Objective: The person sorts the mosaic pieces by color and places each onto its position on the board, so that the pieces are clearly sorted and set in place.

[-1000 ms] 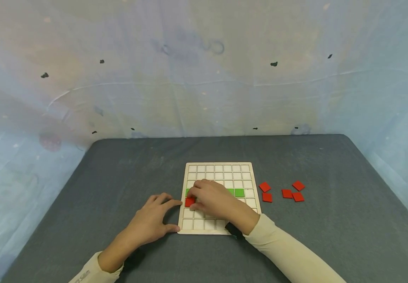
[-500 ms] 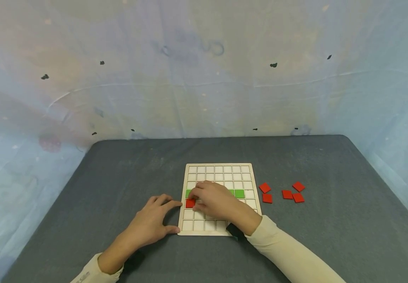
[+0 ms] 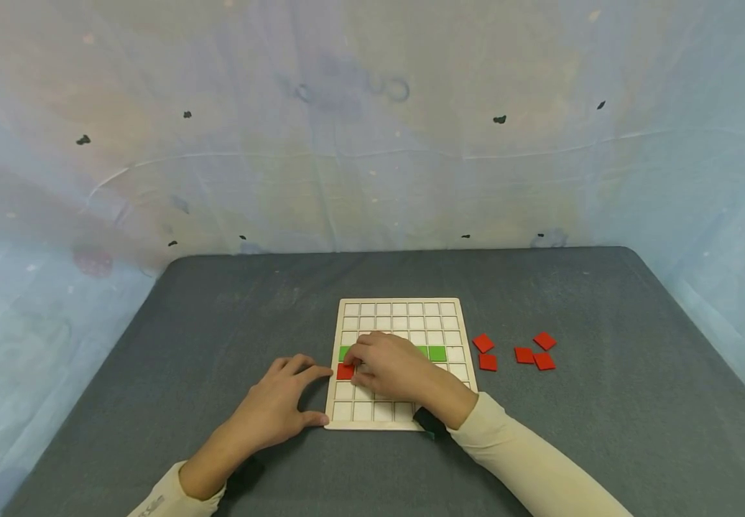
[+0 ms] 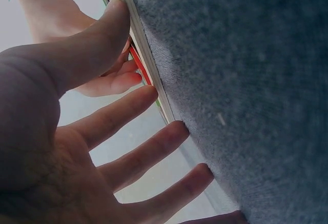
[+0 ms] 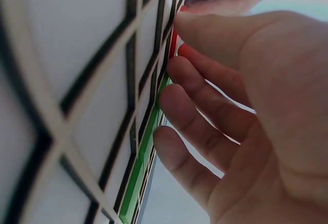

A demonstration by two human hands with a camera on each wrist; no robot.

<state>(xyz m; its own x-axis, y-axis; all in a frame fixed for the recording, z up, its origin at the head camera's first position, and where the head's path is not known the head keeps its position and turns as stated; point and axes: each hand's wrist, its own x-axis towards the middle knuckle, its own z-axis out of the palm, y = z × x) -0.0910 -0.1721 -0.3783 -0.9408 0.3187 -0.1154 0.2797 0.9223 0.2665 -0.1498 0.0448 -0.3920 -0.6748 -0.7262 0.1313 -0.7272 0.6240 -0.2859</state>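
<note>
On grid board [image 3: 400, 323]: red tile [image 3: 344, 372] edges slightly L, prob. near-seated.
R hand [image 3: 386, 365] pinches it; L hand [image 3: 279, 403] spread at board edge.

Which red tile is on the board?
The red tile at the right hand, near the left edge of the board; the other five lie on the table.

Pale, mottled sheeting [image 3: 372, 194], creased and marked with small dark patches [image 3: 500, 119], spans the upper frame and both sides. A dark gray surface [image 3: 249, 309] with rounded far corners occupies the lower center. Illumination appears soft and diffuse.
</note>
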